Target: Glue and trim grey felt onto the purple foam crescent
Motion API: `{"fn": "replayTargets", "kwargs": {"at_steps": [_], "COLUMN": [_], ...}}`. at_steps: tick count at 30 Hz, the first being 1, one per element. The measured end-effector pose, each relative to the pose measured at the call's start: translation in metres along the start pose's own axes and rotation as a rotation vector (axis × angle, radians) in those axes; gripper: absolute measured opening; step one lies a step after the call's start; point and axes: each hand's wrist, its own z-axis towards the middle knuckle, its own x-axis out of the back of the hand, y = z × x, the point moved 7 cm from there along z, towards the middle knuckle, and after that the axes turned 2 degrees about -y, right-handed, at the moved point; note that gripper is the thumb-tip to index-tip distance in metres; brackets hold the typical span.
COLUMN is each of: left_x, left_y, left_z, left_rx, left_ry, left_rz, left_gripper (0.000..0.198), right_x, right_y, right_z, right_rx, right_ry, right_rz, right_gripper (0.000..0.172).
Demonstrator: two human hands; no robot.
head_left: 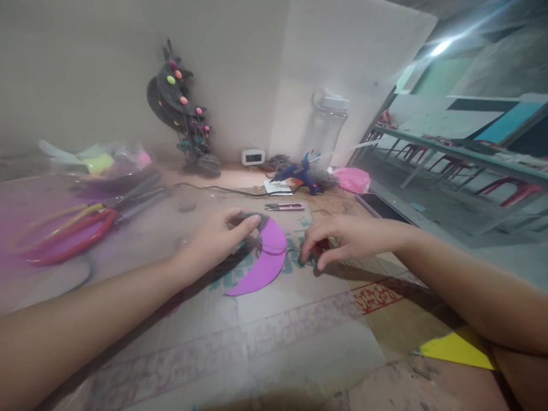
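Note:
A purple crescent cutout (270, 260) lies over the printed cardboard, its upper end wrapped in grey yarn (264, 220). My left hand (237, 225) pinches that wrapped end between thumb and fingers. A loose strand of the yarn crosses the crescent's middle and runs right to my right hand (327, 242). The fingers of my right hand are curled close to the strand; what they hold is partly hidden. Just beyond the crescent are small pink-handled thread snips (285, 206).
At the back are a blue glue gun (302, 174), a white digital clock (253, 157), a clear bottle (325, 128) and a dark crescent decoration with coloured balls (173, 94). Red-and-yellow-handled scissors (72, 237) lie left, a phone (383, 208) right, a yellow sheet (458, 349) near right.

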Motion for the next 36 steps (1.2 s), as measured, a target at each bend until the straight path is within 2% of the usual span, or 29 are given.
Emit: {"fn": "replayTargets", "kwargs": {"at_steps": [4, 8, 11, 14, 17, 18, 20, 23, 25, 28, 30, 33, 36], "left_x": [-0.002, -0.001, -0.002, -0.003, -0.001, -0.001, -0.003, -0.012, -0.019, -0.027, -0.031, -0.038, -0.043], "left_y": [-0.001, 0.001, 0.002, 0.003, 0.001, -0.001, -0.003, -0.001, 0.007, 0.017, 0.018, 0.011, 0.003], "left_z": [0.000, 0.000, 0.000, 0.000, 0.001, 0.001, 0.002, 0.001, -0.002, -0.008, -0.010, -0.011, -0.012], "left_rx": [0.010, -0.013, -0.004, -0.021, -0.019, -0.011, 0.008, -0.030, -0.118, -0.251, -0.263, -0.165, -0.056], "left_ry": [-0.031, -0.028, -0.042, -0.039, -0.006, -0.003, -0.035, -0.158, -0.266, -0.393, -0.442, -0.548, -0.615], "left_rz": [0.013, 0.037, 0.028, 0.017, -0.005, -0.023, -0.091, -0.238, -0.284, -0.258, -0.252, -0.295, -0.329], "left_gripper": [0.035, 0.035, 0.034, 0.033, 0.031, 0.031, 0.031, 0.029, 0.028, 0.028, 0.030, 0.035, 0.037], "right_x": [-0.004, -0.002, -0.001, 0.001, 0.010, 0.015, 0.028, 0.043, 0.038, 0.017, 0.012, 0.011, 0.009], "right_y": [0.010, 0.018, 0.017, 0.011, 0.007, 0.008, 0.014, 0.019, 0.018, 0.012, 0.007, 0.001, -0.004], "right_z": [0.004, 0.004, -0.001, -0.010, -0.019, -0.020, -0.017, -0.010, -0.005, 0.013, 0.020, 0.023, 0.024], "right_rx": [-0.027, -0.049, -0.067, -0.059, -0.006, -0.002, -0.026, -0.097, -0.135, -0.148, -0.112, -0.042, 0.020], "right_ry": [-0.023, -0.033, -0.110, -0.241, -0.288, -0.243, -0.036, 0.442, 0.690, 0.763, 0.818, 0.898, 0.908], "right_rz": [0.027, 0.102, 0.271, 0.429, 0.350, 0.296, 0.206, 0.229, 0.311, 0.320, 0.247, 0.122, 0.086], "right_gripper": [0.018, 0.022, 0.025, 0.024, 0.022, 0.022, 0.022, 0.023, 0.022, 0.017, 0.015, 0.012, 0.011]}}
